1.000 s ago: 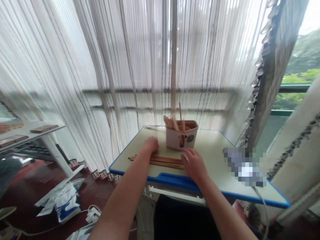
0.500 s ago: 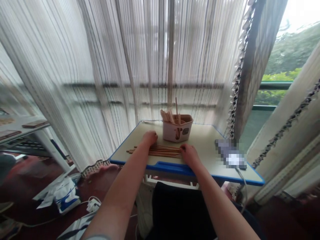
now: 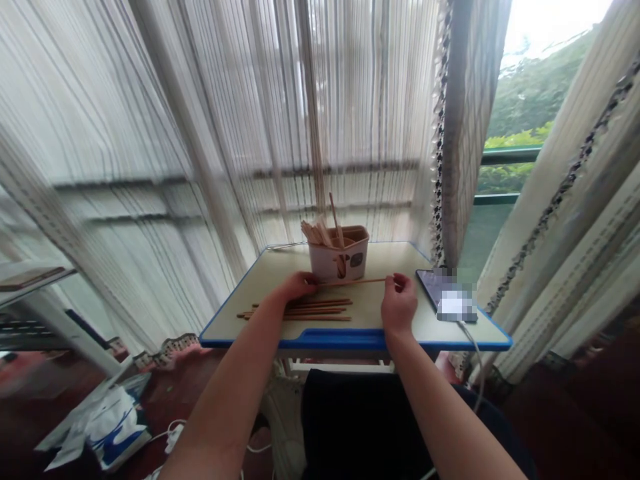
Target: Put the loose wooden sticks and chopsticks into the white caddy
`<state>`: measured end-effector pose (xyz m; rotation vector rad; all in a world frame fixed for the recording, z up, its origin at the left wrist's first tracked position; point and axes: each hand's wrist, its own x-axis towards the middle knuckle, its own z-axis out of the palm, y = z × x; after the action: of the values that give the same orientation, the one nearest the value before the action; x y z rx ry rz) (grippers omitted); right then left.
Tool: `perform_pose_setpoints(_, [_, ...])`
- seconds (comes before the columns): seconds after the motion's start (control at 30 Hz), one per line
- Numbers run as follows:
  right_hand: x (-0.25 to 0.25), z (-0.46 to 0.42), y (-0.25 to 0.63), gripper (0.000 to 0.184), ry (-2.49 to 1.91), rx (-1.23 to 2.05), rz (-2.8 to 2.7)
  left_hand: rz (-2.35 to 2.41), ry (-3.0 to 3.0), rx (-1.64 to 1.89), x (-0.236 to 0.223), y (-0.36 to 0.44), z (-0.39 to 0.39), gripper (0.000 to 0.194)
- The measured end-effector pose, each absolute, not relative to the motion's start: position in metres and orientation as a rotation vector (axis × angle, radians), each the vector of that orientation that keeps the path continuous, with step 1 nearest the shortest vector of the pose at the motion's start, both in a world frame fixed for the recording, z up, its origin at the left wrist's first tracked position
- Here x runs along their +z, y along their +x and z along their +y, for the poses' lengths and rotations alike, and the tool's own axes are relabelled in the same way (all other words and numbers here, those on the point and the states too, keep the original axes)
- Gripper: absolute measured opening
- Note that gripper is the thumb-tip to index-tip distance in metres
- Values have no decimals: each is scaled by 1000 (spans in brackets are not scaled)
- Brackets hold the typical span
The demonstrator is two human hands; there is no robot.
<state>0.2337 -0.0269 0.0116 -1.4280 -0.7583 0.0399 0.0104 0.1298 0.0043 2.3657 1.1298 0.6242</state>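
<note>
Above the table, a thin brown wooden chopstick (image 3: 357, 282) is held out level between my hands. My right hand (image 3: 400, 303) pinches its right end, with the fingers curled. My left hand (image 3: 300, 287) is closed at its left end; the fingertips are partly hidden. Below it, several more chopsticks (image 3: 320, 311) lie side by side on the table, their left part crossed by my left wrist. Just behind the held chopstick stands a white and brown paper tub (image 3: 327, 265), with wooden sticks (image 3: 316, 233) and one taller thin stick (image 3: 334, 212) poking out.
The pale tabletop (image 3: 250, 283) has a blue edge. A phone (image 3: 435, 290) with a white cable lies at its right side. Sheer curtains (image 3: 225, 120) hang behind. A white shelf (image 3: 95, 333) and plastic packaging (image 3: 115, 420) on the floor are at the left.
My right hand has lifted one chopstick from the bundle and moved right with it. My left hand has come to its other end. The view has turned right.
</note>
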Motion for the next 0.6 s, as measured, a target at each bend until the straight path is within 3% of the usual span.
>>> perform_pose_setpoints(0.2, [5,-19,239,34,-1578,-41,-874,1015,2086,510,12,4,125,31])
perform_pose_setpoints(0.6, [9,-25,214,22,-1900,-196,-1426,921,1739,811,16,-3,124,43])
